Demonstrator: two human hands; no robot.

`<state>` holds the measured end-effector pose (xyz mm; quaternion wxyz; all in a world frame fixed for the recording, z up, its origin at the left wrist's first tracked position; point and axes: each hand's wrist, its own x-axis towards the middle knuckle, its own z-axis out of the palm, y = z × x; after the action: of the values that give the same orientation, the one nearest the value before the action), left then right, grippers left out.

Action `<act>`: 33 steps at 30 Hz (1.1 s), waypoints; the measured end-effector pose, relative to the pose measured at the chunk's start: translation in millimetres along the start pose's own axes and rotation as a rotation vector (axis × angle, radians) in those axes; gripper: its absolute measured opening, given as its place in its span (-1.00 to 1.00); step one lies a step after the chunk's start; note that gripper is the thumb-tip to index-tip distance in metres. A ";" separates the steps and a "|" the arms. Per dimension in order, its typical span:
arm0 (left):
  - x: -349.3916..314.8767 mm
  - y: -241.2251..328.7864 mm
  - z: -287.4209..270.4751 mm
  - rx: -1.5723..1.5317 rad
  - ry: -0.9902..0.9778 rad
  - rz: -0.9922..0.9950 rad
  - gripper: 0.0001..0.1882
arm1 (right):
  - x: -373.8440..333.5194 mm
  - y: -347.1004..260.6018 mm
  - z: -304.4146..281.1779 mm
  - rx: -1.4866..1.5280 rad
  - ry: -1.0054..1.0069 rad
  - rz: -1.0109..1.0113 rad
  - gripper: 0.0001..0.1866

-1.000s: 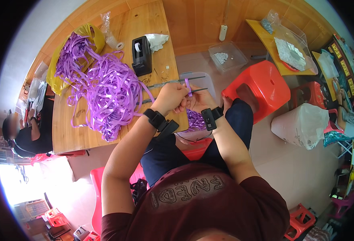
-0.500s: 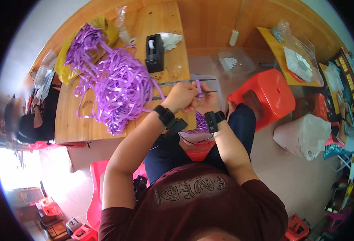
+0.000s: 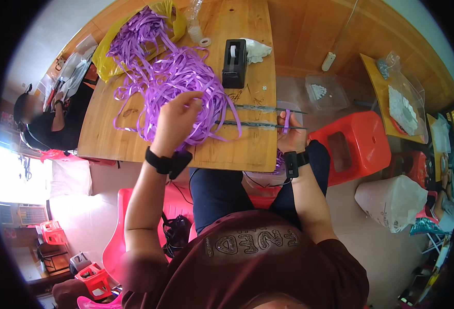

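A tangled heap of purple ribbon point(image 3: 186, 77) lies on the wooden table point(image 3: 175, 157). My left hand point(image 3: 178, 121) is over the heap's near side, its fingers curled in toward the thumb; whether ribbon is between them cannot be made out. Two thin dark rods point(image 3: 258, 124) lie side by side and stick out past the table's right edge. Near their ends a short purple ribbon piece point(image 3: 287, 121) stands across them. My right hand point(image 3: 295, 136) is closed around that piece from below, beside the rod ends.
A black tape dispenser point(image 3: 234, 64) and crumpled white tissue point(image 3: 257, 50) sit at the table's back. The yellow bag point(image 3: 108, 56) spills ribbon at the far left. A red stool point(image 3: 358, 149) stands to the right, with a white sack point(image 3: 389, 201) beyond. Another person point(image 3: 49, 123) sits at the left.
My left hand has left the rod ends and moved left over the ribbon heap. My right hand stays at the rod ends by the ribbon piece. The whole view has shifted.
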<state>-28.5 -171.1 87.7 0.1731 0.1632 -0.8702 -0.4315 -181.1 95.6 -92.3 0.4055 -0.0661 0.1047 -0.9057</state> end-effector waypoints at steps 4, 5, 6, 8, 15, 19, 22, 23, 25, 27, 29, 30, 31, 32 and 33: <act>6.8 -23.7 -17.8 0.202 0.089 0.089 -0.77 | 3.6 -2.1 -13.0 -0.014 0.092 -0.068 -0.78; 6.7 -31.5 -20.0 0.310 0.122 0.180 -0.78 | 2.8 -0.4 -12.1 -0.030 0.123 -0.108 -0.77; 6.6 -38.7 -21.6 0.311 0.125 0.175 -0.78 | 1.1 -1.7 -11.3 -0.030 0.123 -0.102 -0.77; 4.8 -47.6 -20.9 0.444 0.181 0.304 -0.78 | -8.9 -17.0 -13.8 0.222 -0.128 -0.228 -0.72; 9.8 -33.6 -25.8 0.377 0.004 0.036 -0.74 | -37.4 -64.9 -47.0 -0.155 0.186 -0.170 -0.75; 20.0 -28.4 -35.6 0.260 0.231 0.238 -0.81 | -39.4 -61.7 -59.5 -0.780 0.676 0.027 -0.51; 21.4 -8.3 -55.0 -0.057 0.316 0.177 -0.82 | -50.8 -54.4 -54.2 -0.874 0.740 -0.091 -0.47; 16.4 8.7 -60.5 -0.053 0.313 0.178 -0.82 | -55.1 -51.7 -42.8 -0.855 0.732 -0.179 -0.51; -1.3 48.9 -70.5 -0.365 0.339 0.217 -0.84 | -63.0 -51.3 -15.9 -0.925 0.716 -0.362 -0.56; -23.2 83.5 -69.4 -0.467 0.259 0.274 -0.86 | -71.8 -49.2 26.1 -0.995 0.694 -0.544 -0.61; -46.3 113.6 -65.2 -0.566 0.182 0.327 -0.87 | -79.4 -38.5 81.7 -1.012 0.512 -0.714 -0.71; -54.2 126.6 -59.2 -0.560 -0.002 0.196 -0.87 | -85.1 -32.7 104.5 -1.054 0.416 -0.700 -0.73; -61.4 139.8 -54.0 -0.534 -0.172 0.067 -0.87 | -85.4 -22.6 126.3 -1.068 0.294 -0.671 -0.73; -60.8 145.2 -38.7 -0.467 -0.268 0.045 -0.87 | -86.9 -12.2 145.7 -1.150 0.134 -0.668 -0.67; -61.1 151.8 -25.0 -0.393 -0.360 0.024 -0.88 | -83.3 -3.0 160.0 -1.326 -0.010 -0.712 -0.56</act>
<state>16.2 -74.8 214.7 0.0489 0.0366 -0.7883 -0.6123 -95.3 138.1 60.6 -0.0360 -0.3304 0.5987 -0.7288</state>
